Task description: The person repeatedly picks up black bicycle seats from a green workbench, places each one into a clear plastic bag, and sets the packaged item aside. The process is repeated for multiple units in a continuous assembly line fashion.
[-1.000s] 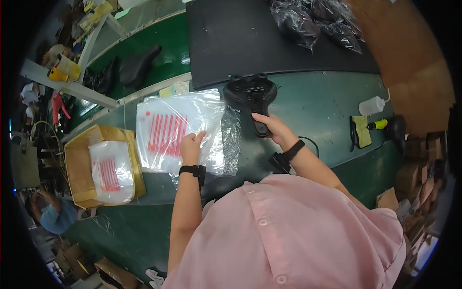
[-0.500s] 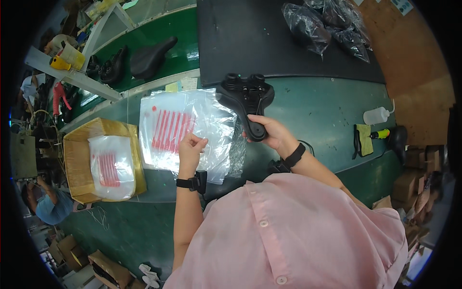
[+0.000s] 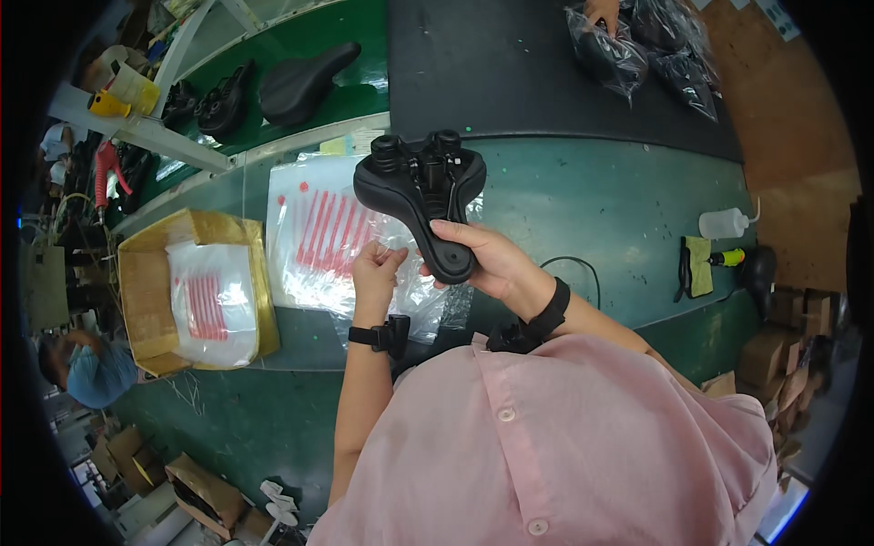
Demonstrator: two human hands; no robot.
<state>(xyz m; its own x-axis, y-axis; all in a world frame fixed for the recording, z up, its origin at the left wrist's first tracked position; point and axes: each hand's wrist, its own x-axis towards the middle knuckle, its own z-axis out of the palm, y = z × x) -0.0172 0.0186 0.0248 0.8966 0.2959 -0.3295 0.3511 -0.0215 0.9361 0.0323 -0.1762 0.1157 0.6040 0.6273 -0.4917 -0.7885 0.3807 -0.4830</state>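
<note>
A black bicycle saddle [image 3: 439, 205] is held over the bench, its underside with rails showing and its wide end pointing away from me. My right hand [image 3: 492, 259] grips it by the narrow nose, thumb on top and fingers beneath. Below and left of the saddle lies a stack of clear plastic bags [image 3: 314, 282] with red printed stripes. Over the right part of that stack is my left hand [image 3: 378, 273], its fingertips pinched together. Whether they hold bag film is too small to tell. The saddle hides part of the bags.
On the left stands a yellow-brown carton [image 3: 264, 309] with more printed bags [image 3: 214, 305]. Saddles [image 3: 309, 84] rest on a green surface beyond. A person's hand [image 3: 603, 14] touches a bagged saddle [image 3: 610, 59] on the black mat [image 3: 492, 82]. A white bottle [image 3: 724, 223] and yellow cloth [image 3: 698, 266] sit right.
My right hand has brought the saddle left and nearer, over the bags. The left hand stays pinched, now closer to the saddle's nose. Another person's hand has appeared at the bagged saddles.
</note>
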